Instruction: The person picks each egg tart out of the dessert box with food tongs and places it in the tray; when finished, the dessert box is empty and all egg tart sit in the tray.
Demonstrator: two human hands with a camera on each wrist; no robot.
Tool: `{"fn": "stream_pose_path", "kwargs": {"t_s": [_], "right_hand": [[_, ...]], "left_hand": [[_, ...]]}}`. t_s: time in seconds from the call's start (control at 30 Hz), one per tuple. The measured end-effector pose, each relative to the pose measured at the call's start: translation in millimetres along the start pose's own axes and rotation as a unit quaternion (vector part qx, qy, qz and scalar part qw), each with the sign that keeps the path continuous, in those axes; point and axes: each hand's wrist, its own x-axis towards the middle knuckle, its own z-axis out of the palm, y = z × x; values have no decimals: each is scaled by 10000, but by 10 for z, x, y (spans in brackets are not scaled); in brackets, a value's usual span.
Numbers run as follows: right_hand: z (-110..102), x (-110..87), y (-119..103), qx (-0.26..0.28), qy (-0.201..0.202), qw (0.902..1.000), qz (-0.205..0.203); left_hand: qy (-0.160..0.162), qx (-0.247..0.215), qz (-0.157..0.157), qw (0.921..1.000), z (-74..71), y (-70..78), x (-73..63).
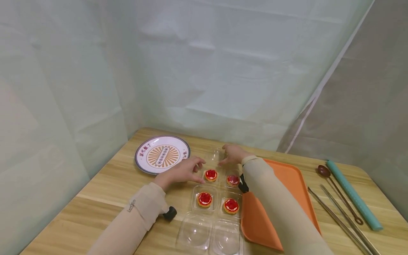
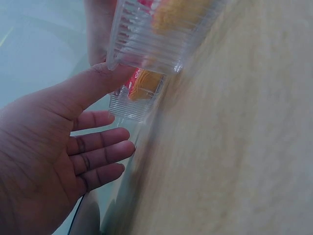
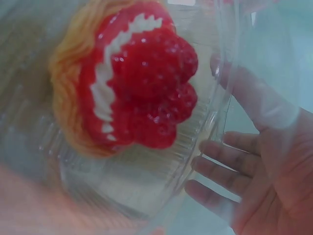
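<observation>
nearest us, at the right-wrist camera, a red-topped tart sits behind clear plastic. from the head view we count four tarts in clear compartments, so placing looks done; two empty clear halves, apparently lids, lie unfolded nearer us, so closing that pair looks undone. left hand: thumb parted from loosely bent fingers, beside a far compartment, nothing gripped that we see. right hand: thumb and fingers spread beside a clear far piece; contact we cannot tell. outward on the wood-grain table we note a patterned plate, orange tray, dark spoon, metal sticks and teal roll; pale creased sheeting walls us in.
</observation>
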Motion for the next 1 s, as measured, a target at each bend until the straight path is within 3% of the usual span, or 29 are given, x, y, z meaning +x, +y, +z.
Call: {"fn": "stream_pose_path", "kwargs": {"t_s": [0.3,0.7,1.0], "right_hand": [[25,24,-28,-15,-68,10000,55],[16,-125,87,158,-115,9992,337],[-74,-228,74,463,-145,9981,389]], "left_hand": [[-28,-52,-52,10000,3,0,-6],[-132,-52,71,9999,66,36,60],[-188,-72,-57,9998,36,1,43]]}}
